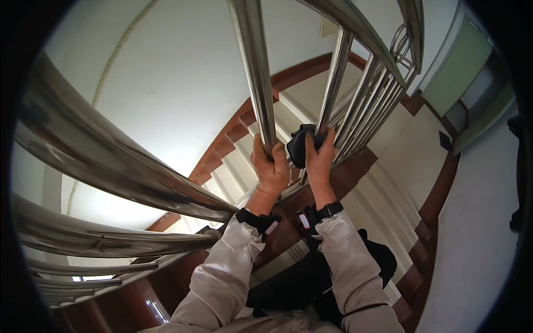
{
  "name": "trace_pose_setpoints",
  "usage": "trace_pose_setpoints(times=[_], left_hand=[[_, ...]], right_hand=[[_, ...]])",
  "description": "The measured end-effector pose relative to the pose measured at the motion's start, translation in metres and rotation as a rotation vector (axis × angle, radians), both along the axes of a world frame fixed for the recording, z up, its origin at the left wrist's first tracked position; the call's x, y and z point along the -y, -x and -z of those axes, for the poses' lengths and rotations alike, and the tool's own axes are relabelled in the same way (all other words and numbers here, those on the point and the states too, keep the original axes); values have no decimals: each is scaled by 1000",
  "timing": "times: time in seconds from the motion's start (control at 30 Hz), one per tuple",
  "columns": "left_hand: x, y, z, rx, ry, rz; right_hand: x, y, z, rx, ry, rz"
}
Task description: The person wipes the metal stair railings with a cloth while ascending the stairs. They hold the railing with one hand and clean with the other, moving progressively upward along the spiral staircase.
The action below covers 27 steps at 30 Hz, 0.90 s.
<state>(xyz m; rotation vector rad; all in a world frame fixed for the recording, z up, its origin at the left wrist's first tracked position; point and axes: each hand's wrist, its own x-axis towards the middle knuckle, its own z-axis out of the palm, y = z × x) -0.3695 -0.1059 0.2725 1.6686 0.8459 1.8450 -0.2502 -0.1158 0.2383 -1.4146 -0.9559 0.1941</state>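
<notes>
Straight ahead, my left hand (pixel 270 166) is wrapped around a stainless steel baluster (pixel 256 75) of a stair railing. Just to its right, my right hand (pixel 320 154) grips a black cloth (pixel 296 146) against the adjoining baluster (pixel 334 75). The cloth bulges out on the left side of that baluster, partly hidden by my fingers. Both wrists wear black straps with small devices.
Thick metal rails (pixel 125 166) cross the left side. More balusters (pixel 366 104) run up to the right beneath a handrail (pixel 354 21). Pale stairs (pixel 237 166) with red-brown edging descend behind the railing; other steps (pixel 383 200) lie at right. A pale green door (pixel 462 66) stands upper right.
</notes>
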Motion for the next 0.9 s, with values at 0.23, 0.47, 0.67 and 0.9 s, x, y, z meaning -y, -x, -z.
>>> trace_pose_setpoints(times=[0.23, 0.47, 0.67, 0.9], left_hand=[[-9, -1, 14, 20, -58, -49], [-12, -1, 17, 33, -61, -40], [-5, -2, 4, 17, -18, -16], [-3, 0, 4, 2, -12, -73]], right_hand=[[-19, -1, -154, 154, -388, -25], [-23, -1, -93, 95, -313, -21], [-3, 0, 7, -37, -67, -77], [-10, 1, -116, 43, -243, -125]])
